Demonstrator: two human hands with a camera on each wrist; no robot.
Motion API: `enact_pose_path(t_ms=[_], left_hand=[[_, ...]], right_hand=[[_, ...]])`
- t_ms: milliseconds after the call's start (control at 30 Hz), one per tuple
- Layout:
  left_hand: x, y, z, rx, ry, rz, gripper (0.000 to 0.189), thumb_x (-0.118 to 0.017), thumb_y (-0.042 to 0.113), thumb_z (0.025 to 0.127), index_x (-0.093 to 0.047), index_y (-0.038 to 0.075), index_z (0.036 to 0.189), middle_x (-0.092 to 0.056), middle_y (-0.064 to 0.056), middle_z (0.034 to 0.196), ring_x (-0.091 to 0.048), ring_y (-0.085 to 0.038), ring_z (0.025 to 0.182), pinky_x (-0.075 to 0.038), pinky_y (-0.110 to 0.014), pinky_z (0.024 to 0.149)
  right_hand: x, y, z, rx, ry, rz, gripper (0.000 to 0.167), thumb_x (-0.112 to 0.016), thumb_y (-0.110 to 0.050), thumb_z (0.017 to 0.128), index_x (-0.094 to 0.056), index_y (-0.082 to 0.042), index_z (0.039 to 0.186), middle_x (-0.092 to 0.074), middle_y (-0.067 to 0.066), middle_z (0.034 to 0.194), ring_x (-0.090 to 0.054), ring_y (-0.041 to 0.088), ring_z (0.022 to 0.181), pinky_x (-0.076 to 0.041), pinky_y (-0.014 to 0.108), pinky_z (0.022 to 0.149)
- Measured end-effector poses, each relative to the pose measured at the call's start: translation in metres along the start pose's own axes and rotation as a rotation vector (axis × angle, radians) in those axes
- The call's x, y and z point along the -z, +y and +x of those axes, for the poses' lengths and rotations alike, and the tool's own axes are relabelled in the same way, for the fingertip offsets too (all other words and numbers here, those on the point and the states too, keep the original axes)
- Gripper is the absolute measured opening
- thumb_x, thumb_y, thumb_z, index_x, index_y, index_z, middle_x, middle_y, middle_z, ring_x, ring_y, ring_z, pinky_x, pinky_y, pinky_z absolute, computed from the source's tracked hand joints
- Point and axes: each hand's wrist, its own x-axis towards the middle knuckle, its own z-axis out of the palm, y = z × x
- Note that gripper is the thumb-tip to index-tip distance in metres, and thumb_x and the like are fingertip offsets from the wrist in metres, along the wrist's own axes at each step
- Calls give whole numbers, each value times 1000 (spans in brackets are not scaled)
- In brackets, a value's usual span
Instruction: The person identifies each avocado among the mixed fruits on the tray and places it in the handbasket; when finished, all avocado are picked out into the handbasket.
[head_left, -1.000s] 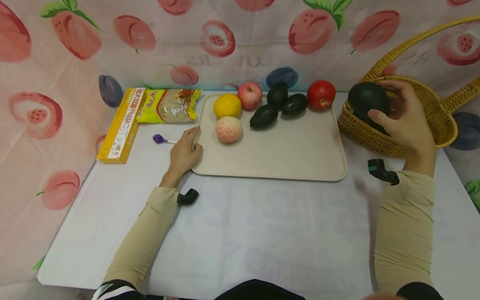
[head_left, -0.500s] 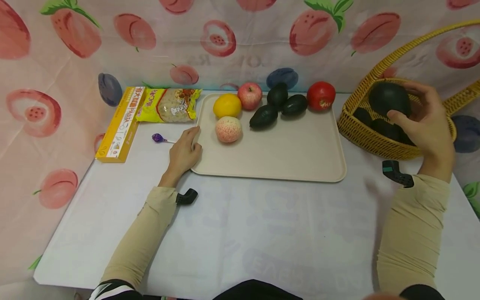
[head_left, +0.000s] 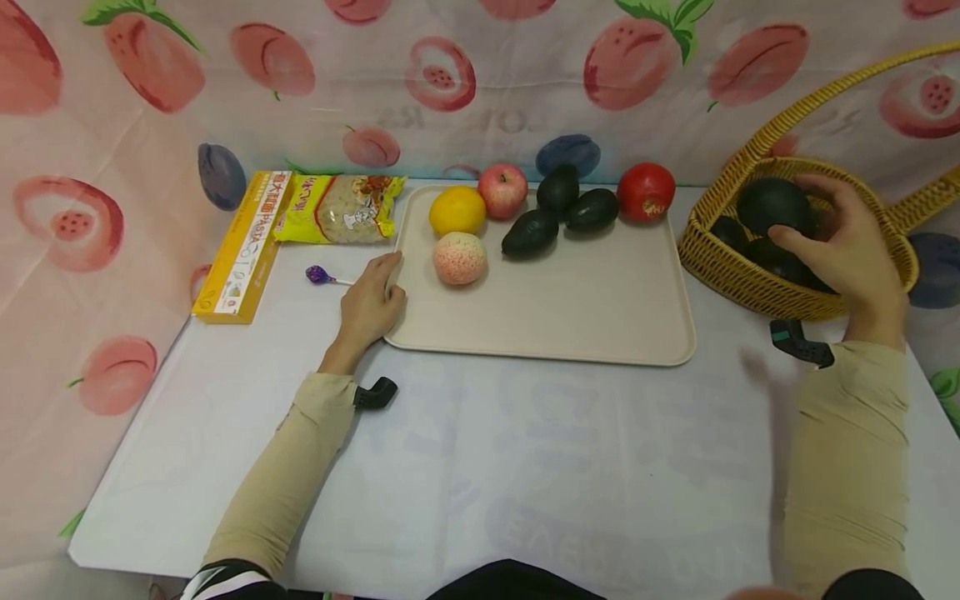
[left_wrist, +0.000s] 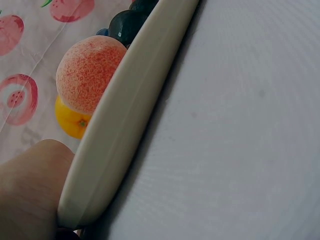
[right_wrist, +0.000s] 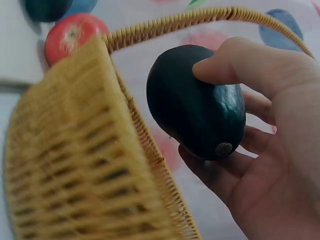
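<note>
My right hand (head_left: 855, 242) holds a dark green avocado (right_wrist: 195, 105) inside the wicker basket (head_left: 750, 287), thumb on its near side and fingers around the other. Under it in the basket lie more dark avocados (head_left: 780, 260), partly hidden by the hand. My left hand (head_left: 367, 308) grips the left edge of a beige tray (head_left: 570, 312); some fingers are hidden at the rim. On the tray sit a lemon (head_left: 457, 210), a pinkish speckled peach (head_left: 460, 258), a red apple (head_left: 502, 191), a tomato (head_left: 646, 192) and three avocados (head_left: 530, 233) close together.
Left of the tray lie a yellow pasta box (head_left: 243, 250), a yellow snack bag (head_left: 341, 208) and a purple lollipop (head_left: 318, 275). The basket's tall arched handle (head_left: 817, 96) rises beside the right hand. A fruit-print cloth (head_left: 322, 117) hangs behind the table.
My right hand has moved rightward with the avocado, from the basket's left rim to over its inside, then slightly lower. The left hand has stayed on the tray edge.
</note>
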Motion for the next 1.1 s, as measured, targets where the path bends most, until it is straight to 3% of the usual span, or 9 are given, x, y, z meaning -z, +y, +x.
enact_pose_path(t_ms=[100,300,500,600,700,867,967,1100], left_hand=[[-2,-1,1,2,1,7,56,-45,14,86,-44,14,142,-47,-9,143,-54,-35,120,-46,-52,85],[-1,-2,0,4,4,2,57,-44,15,86,-44,15,142,-47,-9,143,-55,-35,119,-46,-53,83],[-1,-1,-1,1,4,-6,56,-44,15,86,-45,14,142,-48,-9,143,-55,-36,118,-46,-53,83],[-1,-1,-1,-3,9,-7,56,-44,15,86,-45,14,141,-48,-10,142,-56,-36,116,-46,-53,82],[-1,-1,-1,-4,11,-4,55,-44,15,86,-45,14,141,-48,-10,142,-57,-36,116,-46,-53,81],[-1,-1,0,-2,12,0,55,-45,14,86,-46,14,141,-49,-9,142,-57,-36,115,-46,-52,80],[-1,-1,0,-4,16,-1,55,-45,14,86,-46,15,141,-49,-9,142,-57,-36,115,-46,-52,81],[-2,-1,0,-7,19,-3,55,-45,14,86,-46,15,141,-49,-8,141,-57,-36,115,-46,-53,81]], right_hand=[[11,5,11,-8,-43,-106,70,-65,-19,86,-31,-29,146,-37,-7,143,-47,-11,96,-35,3,67],[22,7,29,5,-145,-212,73,-63,-23,88,-24,-29,149,-31,5,146,-46,-3,110,-34,4,66],[25,11,43,12,-226,-245,71,-66,-24,86,-30,-28,147,-32,7,144,-43,-9,88,-36,6,63],[27,15,50,11,-259,-301,71,-66,-29,86,-31,-28,147,-29,7,150,-42,-10,91,-34,8,67],[30,20,56,21,-279,-357,71,-66,-32,85,-31,-29,147,-28,7,152,-47,1,102,-34,12,76],[28,24,65,-27,-326,-393,71,-64,-39,86,-29,-34,147,-27,6,154,-42,31,126,-35,41,100],[26,25,69,-96,-367,-360,73,-62,-42,87,-24,-36,148,-20,7,157,-29,47,133,-26,62,101],[23,28,73,-133,-411,-330,76,-61,-42,88,-20,-31,150,-15,17,158,-22,47,137,-21,65,104]])
